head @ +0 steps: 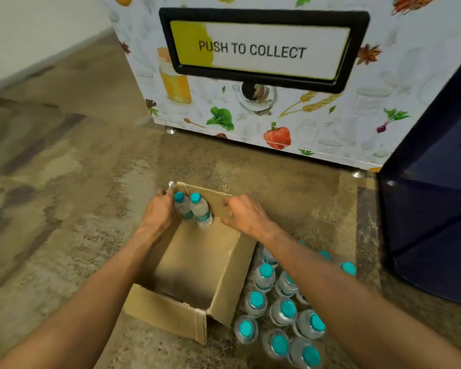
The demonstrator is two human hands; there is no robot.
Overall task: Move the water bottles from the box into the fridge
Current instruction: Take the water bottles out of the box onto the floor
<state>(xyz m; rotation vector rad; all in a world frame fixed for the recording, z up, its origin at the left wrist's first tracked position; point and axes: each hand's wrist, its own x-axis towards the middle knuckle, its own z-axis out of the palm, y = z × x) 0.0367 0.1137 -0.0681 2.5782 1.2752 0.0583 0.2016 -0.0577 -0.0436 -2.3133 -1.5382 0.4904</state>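
An open cardboard box (197,265) lies on the floor in front of me. Two clear water bottles with teal caps (201,210) stand in its far left corner. My left hand (160,211) is closed around the leftmost bottle (182,206) at the box's far left edge. My right hand (244,213) grips the box's far wall. Several more teal-capped bottles (282,310) stand on the floor just right of the box, partly hidden by my right forearm. The dark blue fridge (431,209) stands at the right.
A vending machine (264,75) printed with vegetables and marked "PUSH TO COLLECT" stands straight ahead behind the box. Mottled brown floor (64,182) spreads to the left, up to a white wall.
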